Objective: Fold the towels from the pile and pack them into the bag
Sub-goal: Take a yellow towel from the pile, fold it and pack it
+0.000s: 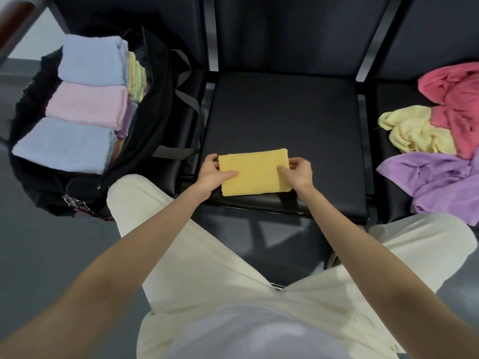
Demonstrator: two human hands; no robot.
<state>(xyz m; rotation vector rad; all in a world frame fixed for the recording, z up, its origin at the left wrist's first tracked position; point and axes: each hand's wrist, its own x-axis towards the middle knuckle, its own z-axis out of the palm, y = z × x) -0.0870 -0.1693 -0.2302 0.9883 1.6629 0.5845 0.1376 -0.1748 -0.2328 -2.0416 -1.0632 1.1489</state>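
A folded yellow towel [255,172] lies near the front edge of the middle black seat [285,117]. My left hand [213,172] grips its left edge, thumb on top and fingers round the side. My right hand [298,172] grips its right edge the same way. On the left stands an open black bag [155,81] holding folded towels: a blue one [93,63], a pink one [85,104] and another blue one [62,145], with more colours tucked beside them. The unfolded pile on the right seat has a red towel [456,99], a pale yellow towel [414,130] and a purple towel [435,182].
The seats are a row of black padded chairs with backrests [285,32] behind. Bag straps [186,99] hang over the left seat. My legs in cream trousers [207,255] stand against the seat front on a grey floor [51,242].
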